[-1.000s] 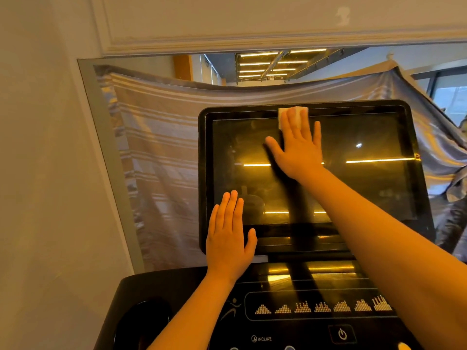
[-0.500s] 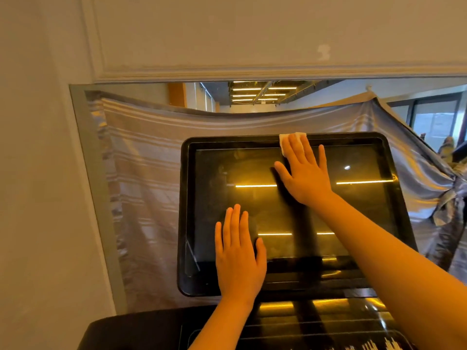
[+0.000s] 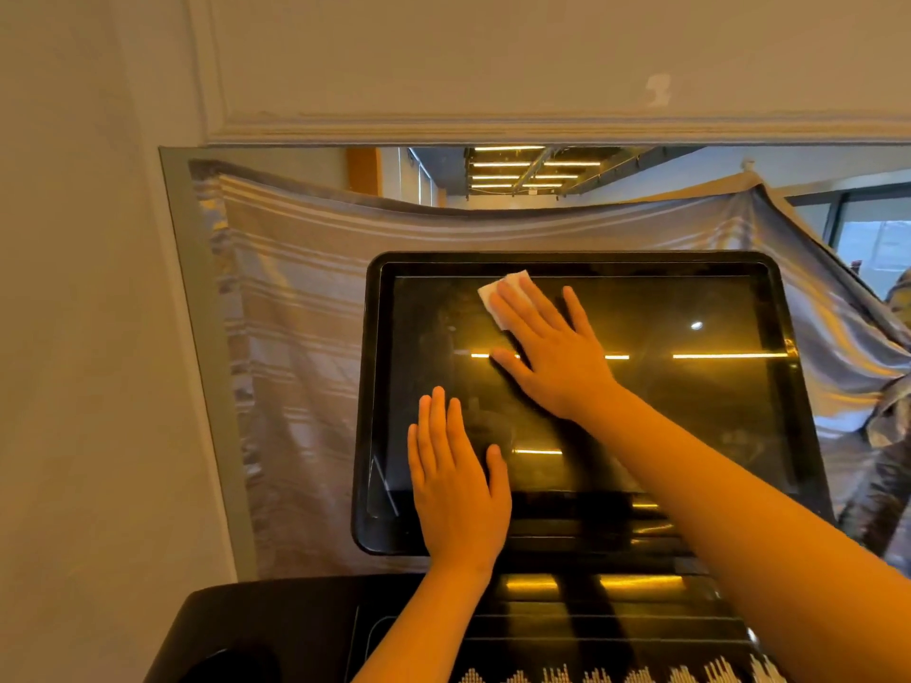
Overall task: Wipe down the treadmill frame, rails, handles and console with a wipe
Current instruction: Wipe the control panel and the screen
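The wipe is pressed flat against the upper part of the console screen under the spread fingers of the right hand. Only its white corner is seen beyond the fingertips, just below the top bezel. Compared with half a second ago, the wipe has been carried leftward along the top of the glass, and the hand is now angled toward the upper left corner. The left hand is kept flat, fingers together, on the lower left of the screen, apparently to steady it, and nothing is held in it. A stroke across the top band is thus judged to be under way, with the left part of the glass and the lower control panel yet to be covered. Whether smears remain cannot be told, since ceiling lights are reflected across the dark glass.
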A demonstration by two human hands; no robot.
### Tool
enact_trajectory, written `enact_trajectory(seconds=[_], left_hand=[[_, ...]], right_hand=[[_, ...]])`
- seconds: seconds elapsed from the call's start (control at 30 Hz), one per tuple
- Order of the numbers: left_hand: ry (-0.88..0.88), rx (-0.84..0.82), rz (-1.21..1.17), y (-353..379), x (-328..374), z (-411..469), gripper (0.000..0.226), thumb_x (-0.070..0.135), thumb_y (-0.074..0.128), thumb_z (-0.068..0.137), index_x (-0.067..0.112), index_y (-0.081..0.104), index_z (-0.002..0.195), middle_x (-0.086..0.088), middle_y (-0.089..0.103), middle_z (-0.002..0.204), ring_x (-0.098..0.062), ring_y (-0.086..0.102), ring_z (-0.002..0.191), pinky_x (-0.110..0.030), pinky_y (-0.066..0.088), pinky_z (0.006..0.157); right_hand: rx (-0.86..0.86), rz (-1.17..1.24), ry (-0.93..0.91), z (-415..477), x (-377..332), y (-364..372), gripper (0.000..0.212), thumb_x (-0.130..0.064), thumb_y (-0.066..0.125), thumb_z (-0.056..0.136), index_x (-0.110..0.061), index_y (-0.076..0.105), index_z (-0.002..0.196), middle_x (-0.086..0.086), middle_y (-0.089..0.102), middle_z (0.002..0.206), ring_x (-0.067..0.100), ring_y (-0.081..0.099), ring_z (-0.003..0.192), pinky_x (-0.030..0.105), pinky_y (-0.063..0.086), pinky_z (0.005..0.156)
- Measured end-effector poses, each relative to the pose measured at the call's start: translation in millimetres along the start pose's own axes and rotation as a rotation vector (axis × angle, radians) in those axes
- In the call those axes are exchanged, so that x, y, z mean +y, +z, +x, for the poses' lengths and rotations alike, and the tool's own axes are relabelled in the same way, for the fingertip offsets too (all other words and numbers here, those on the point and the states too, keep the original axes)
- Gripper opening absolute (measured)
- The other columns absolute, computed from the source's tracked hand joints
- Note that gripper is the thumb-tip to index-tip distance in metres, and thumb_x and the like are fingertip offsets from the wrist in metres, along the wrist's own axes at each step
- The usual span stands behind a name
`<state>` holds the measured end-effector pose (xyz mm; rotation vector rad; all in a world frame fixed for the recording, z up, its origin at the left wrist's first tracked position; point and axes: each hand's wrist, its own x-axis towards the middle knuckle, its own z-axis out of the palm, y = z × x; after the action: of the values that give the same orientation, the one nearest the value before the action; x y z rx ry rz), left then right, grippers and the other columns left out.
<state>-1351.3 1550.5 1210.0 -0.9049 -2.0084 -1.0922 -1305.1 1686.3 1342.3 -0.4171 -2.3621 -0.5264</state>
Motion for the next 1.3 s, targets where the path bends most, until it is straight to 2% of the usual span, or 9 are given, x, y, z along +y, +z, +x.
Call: enact_trajectory(seconds=[0.13, 0.27, 0.47, 0.63, 0.8, 0.9, 1.03, 1.17, 1.3], left_hand=[[0.000, -0.003, 0.017, 1.7, -0.3, -0.1, 0.063, 0.040, 0.035, 0.095, 0.011, 0.025, 0.149, -0.006, 0.017, 0.161, -0.020, 0.008, 0.149, -0.045, 0.019, 0.118], [0.033, -0.023, 0.055, 2.9, 1.0, 0.1, 0.059, 0.040, 0.033, 0.096, 0.014, 0.024, 0.147, -0.006, 0.021, 0.159, -0.021, 0.012, 0.148, -0.043, 0.014, 0.120], [0.097, -0.060, 0.103, 2.3, 0.7, -0.4, 0.057, 0.038, 0.034, 0.095, 0.012, 0.030, 0.146, -0.006, 0.027, 0.157, -0.021, 0.018, 0.147, -0.041, 0.014, 0.119], [0.290, -0.146, 0.138, 4.1, 12.9, -7.6, 0.058, 0.038, 0.034, 0.095, 0.013, 0.030, 0.147, -0.005, 0.029, 0.156, -0.020, 0.018, 0.147, -0.041, 0.015, 0.117], [0.265, -0.154, 0.109, 7.6, 13.4, -10.2, 0.059, 0.039, 0.037, 0.095, 0.013, 0.031, 0.147, -0.005, 0.029, 0.156, -0.019, 0.018, 0.146, -0.039, 0.014, 0.117], [0.291, -0.156, 0.124, 9.7, 14.8, -11.1, 0.059, 0.039, 0.038, 0.093, 0.011, 0.032, 0.145, -0.009, 0.031, 0.155, -0.022, 0.020, 0.146, -0.041, 0.017, 0.116], [0.295, -0.153, 0.125, 9.3, 13.9, -11.7, 0.059, 0.039, 0.038, 0.093, 0.010, 0.033, 0.144, -0.009, 0.031, 0.155, -0.022, 0.021, 0.145, -0.043, 0.019, 0.115], [0.300, -0.155, 0.119, 7.4, 14.4, -11.7, 0.058, 0.038, 0.038, 0.094, 0.009, 0.036, 0.144, -0.009, 0.031, 0.155, -0.023, 0.022, 0.145, -0.043, 0.018, 0.116], [0.296, -0.159, 0.124, 7.1, 14.4, -12.8, 0.058, 0.038, 0.037, 0.093, 0.011, 0.032, 0.145, -0.009, 0.031, 0.155, -0.023, 0.023, 0.145, -0.042, 0.017, 0.116]], right_hand=[[-0.005, 0.029, 0.273, -20.4, 73.8, -11.1, 0.070, -0.062, 0.008, 0.094, -0.029, -0.008, 0.153, -0.004, -0.013, 0.161, 0.013, -0.017, 0.146, 0.044, -0.016, 0.116], [-0.029, 0.079, 0.485, -30.1, 112.5, -19.0, 0.069, -0.058, 0.015, 0.098, -0.027, -0.010, 0.153, -0.001, -0.014, 0.161, 0.017, -0.018, 0.146, 0.047, -0.016, 0.116], [-0.020, 0.150, 0.393, -11.4, 67.6, -15.7, 0.071, -0.057, 0.021, 0.098, -0.026, -0.013, 0.153, 0.003, -0.019, 0.160, 0.022, -0.022, 0.145, 0.043, -0.019, 0.112], [-0.041, 0.058, 0.255, -15.7, 76.8, -18.3, 0.067, -0.057, 0.016, 0.098, -0.028, -0.010, 0.153, -0.002, -0.017, 0.160, 0.016, -0.020, 0.146, 0.045, -0.017, 0.115], [0.001, 0.078, 0.463, -45.0, 141.0, -18.7, 0.067, -0.056, 0.018, 0.098, -0.030, -0.011, 0.153, -0.003, -0.015, 0.161, 0.016, -0.018, 0.146, 0.047, -0.015, 0.117], [0.009, 0.137, 0.537, -43.3, 137.6, -19.1, 0.071, -0.056, 0.023, 0.098, -0.027, -0.010, 0.153, 0.001, -0.015, 0.161, 0.021, -0.017, 0.147, 0.050, -0.011, 0.117], [-0.006, 0.148, 0.355, -37.0, 81.5, -10.1, 0.075, -0.062, 0.023, 0.096, -0.027, -0.012, 0.153, 0.003, -0.017, 0.160, 0.023, -0.019, 0.146, 0.047, -0.015, 0.115], [-0.041, 0.055, 0.209, -41.6, 68.4, -9.9, 0.075, -0.065, 0.010, 0.089, -0.028, -0.007, 0.154, -0.003, -0.013, 0.161, 0.017, -0.017, 0.147, 0.045, -0.015, 0.116], [-0.008, 0.084, 0.376, -63.4, 127.2, -12.8, 0.070, -0.063, 0.008, 0.093, -0.029, -0.008, 0.153, -0.003, -0.013, 0.161, 0.014, -0.017, 0.146, 0.045, -0.017, 0.115]])
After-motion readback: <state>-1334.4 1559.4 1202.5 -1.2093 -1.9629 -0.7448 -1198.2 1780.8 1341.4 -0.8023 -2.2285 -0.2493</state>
